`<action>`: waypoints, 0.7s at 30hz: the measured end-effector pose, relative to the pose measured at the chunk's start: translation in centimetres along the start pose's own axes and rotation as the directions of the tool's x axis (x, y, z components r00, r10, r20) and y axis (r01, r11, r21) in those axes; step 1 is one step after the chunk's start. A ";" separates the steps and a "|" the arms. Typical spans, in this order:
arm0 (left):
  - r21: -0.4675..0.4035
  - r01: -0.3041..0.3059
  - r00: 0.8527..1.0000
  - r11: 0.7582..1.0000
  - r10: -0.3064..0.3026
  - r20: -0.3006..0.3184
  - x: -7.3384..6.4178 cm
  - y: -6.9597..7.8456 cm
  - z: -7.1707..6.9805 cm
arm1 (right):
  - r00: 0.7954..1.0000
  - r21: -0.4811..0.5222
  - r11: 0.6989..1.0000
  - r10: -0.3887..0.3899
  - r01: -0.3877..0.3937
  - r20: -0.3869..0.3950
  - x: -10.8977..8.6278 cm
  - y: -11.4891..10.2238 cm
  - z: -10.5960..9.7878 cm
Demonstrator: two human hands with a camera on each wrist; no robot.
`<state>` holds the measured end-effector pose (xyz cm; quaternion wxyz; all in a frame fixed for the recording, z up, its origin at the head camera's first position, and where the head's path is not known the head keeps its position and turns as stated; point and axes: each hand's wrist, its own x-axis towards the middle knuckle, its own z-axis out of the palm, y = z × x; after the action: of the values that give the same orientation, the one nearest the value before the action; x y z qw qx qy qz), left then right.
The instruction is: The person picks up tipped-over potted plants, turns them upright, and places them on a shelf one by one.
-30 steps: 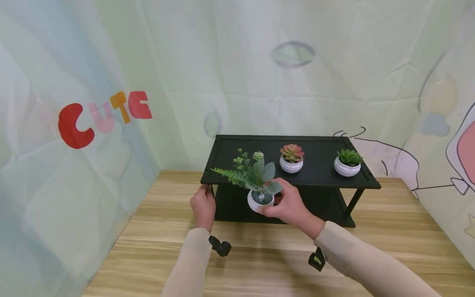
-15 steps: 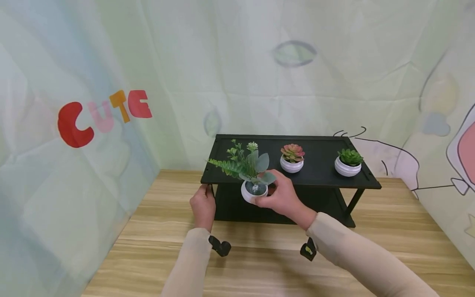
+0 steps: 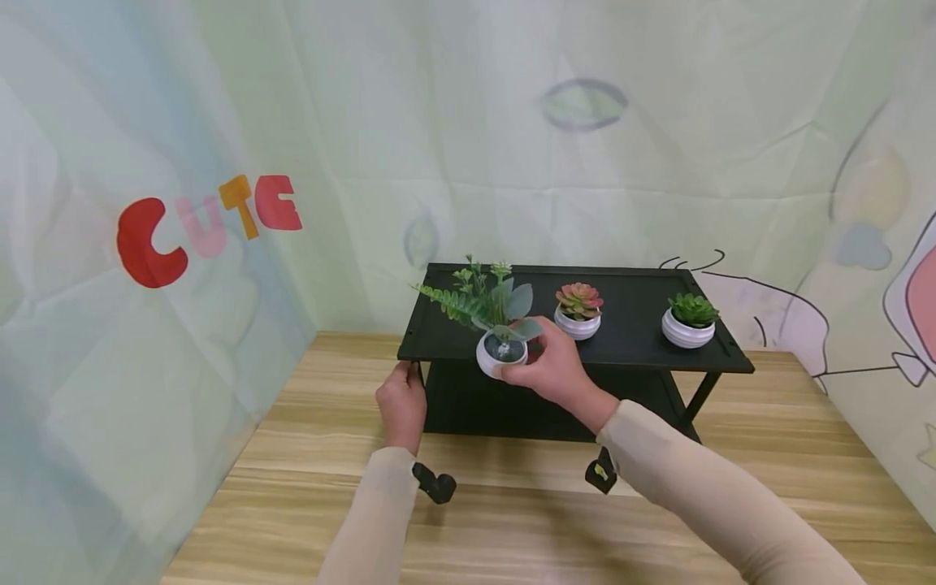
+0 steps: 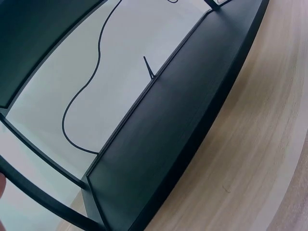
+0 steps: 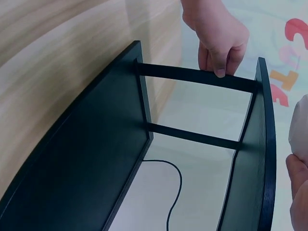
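My right hand (image 3: 554, 366) grips the side of a white ribbed pot holding an artificial plant (image 3: 502, 351) with fern fronds and round grey-green leaves. In the head view it overlaps the front left edge of a black two-tier shelf (image 3: 629, 341). My left hand (image 3: 402, 406) holds the shelf's front left post (image 5: 192, 74), thumb and fingers curled on it in the right wrist view. A pink-tipped succulent (image 3: 579, 302) in a white pot stands mid-top. Toward the top's right end sits a green succulent (image 3: 693, 311), also potted in white.
The shelf stands on a wood-grain table (image 3: 307, 504). Its lower tier (image 4: 159, 115) bears nothing in the left wrist view. Behind and beside it hangs a pale printed cloth (image 3: 483, 122), with coloured letters on the left.
My right hand has lifted the potted plant up and slightly left, from in front of the lower tier to the top's front edge. The left hand stays on the post.
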<state>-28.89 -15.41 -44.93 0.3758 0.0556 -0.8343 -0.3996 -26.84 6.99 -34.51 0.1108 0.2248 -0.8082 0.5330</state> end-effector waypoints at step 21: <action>0.009 -0.007 1.000 1.000 0.007 0.003 0.0 -0.1 0.0 | 0.999 -0.032 0.999 0.039 -0.039 -0.017 3.1 -0.4 0.9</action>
<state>-28.95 -15.49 -44.98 0.3755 0.0537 -0.8369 -0.3945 -29.30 5.28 -33.23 0.1107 0.2027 -0.8201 0.5236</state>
